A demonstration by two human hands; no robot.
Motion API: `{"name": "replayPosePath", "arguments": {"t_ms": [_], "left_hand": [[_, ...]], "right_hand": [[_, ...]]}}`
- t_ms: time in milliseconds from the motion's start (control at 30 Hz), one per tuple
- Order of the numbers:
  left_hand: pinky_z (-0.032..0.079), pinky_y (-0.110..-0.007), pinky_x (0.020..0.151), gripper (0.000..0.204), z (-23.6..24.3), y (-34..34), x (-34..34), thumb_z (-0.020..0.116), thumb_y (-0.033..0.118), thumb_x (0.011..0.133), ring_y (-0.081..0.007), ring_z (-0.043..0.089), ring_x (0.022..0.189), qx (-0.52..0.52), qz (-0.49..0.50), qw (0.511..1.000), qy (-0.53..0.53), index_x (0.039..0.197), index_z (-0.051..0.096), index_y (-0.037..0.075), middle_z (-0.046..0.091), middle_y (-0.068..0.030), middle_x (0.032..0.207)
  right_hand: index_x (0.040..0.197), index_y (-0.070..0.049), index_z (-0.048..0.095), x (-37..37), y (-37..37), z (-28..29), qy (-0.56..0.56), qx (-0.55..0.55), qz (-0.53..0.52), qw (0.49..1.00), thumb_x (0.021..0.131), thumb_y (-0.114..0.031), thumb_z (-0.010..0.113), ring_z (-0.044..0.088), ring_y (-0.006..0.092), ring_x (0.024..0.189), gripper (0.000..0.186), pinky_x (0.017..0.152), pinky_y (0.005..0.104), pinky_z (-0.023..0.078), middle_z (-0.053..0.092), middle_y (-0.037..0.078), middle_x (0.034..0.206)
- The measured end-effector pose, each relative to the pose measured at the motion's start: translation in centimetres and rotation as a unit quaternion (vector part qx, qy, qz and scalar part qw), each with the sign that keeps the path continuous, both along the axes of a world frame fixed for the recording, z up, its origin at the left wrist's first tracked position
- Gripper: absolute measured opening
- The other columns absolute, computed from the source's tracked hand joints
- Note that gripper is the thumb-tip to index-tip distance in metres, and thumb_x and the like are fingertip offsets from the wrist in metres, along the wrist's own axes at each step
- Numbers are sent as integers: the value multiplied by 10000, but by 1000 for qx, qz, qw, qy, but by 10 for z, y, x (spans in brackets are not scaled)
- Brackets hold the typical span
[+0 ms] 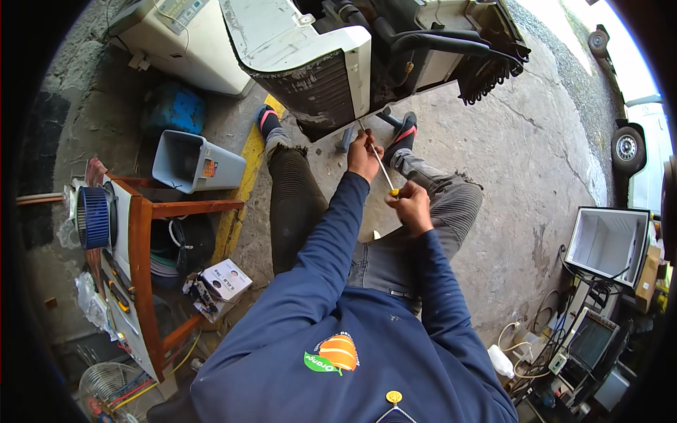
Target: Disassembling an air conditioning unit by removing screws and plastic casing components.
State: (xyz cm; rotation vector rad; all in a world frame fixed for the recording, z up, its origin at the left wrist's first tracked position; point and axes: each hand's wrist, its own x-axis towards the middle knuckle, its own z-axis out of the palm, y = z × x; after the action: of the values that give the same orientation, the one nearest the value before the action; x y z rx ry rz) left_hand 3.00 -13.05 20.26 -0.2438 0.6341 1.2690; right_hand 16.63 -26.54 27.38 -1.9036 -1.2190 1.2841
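A long-shafted screwdriver [383, 170] slants up and away between my two hands. My right hand [413, 209] is closed round its yellow handle. Farther up, my left hand [362, 158] has its fingers closed about the shaft close to the tip. That tip reaches the lower edge of a worn white appliance casing [356, 70], which looks like an air conditioner unit. A dark, scuffed grille [310, 99] covers its near side, and black pipes [437, 44] run over its right part. What the tip touches is too small to make out.
Left of my legs are a grey bin [204, 166], a blue rounded container [182, 107] and a wooden-framed stand [144, 261] holding a blue blower wheel [95, 217]. An opened white box [606, 243] and tangled cables lie at right. A vehicle [645, 151] stands beyond.
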Motion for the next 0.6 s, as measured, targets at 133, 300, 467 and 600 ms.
{"name": "replayPosePath", "arguments": {"t_ms": [133, 300, 467, 600], "left_hand": [[439, -279, 611, 173, -2, 2, -1, 510, 204, 1067, -112, 466, 612, -1, 3, 1000, -6, 1012, 631, 94, 572, -7, 753], [444, -278, 617, 174, -4, 1, -6, 512, 206, 1065, -107, 477, 613, -8, 0, 1000, -13, 1007, 632, 93, 579, -10, 755], [445, -277, 618, 178, 1, 3, -5, 517, 213, 1064, -104, 478, 615, 0, 0, 1000, -13, 997, 632, 95, 580, -7, 756], [440, -276, 615, 177, 0, 9, -6, 523, 223, 1062, -103, 472, 610, 5, 5, 1000, -10, 994, 630, 99, 574, -1, 751]], "right_hand": [[899, 17, 630, -5, -8, -21, -68, 69, -1, 995, 911, -213, 696, 567, 195, 589, 240, 597, 294, 465, 678, 93, 743], [935, 24, 635, 2, -5, -29, 73, -20, -33, 997, 896, -253, 709, 584, 225, 595, 289, 609, 335, 482, 678, 109, 740], [920, 23, 629, -11, -3, -12, -30, 11, -17, 999, 900, -264, 708, 596, 231, 633, 298, 605, 351, 480, 675, 120, 756], [902, 20, 623, -11, -3, -12, -93, 62, -15, 994, 904, -269, 706, 610, 244, 669, 301, 608, 368, 481, 675, 134, 787]]}}
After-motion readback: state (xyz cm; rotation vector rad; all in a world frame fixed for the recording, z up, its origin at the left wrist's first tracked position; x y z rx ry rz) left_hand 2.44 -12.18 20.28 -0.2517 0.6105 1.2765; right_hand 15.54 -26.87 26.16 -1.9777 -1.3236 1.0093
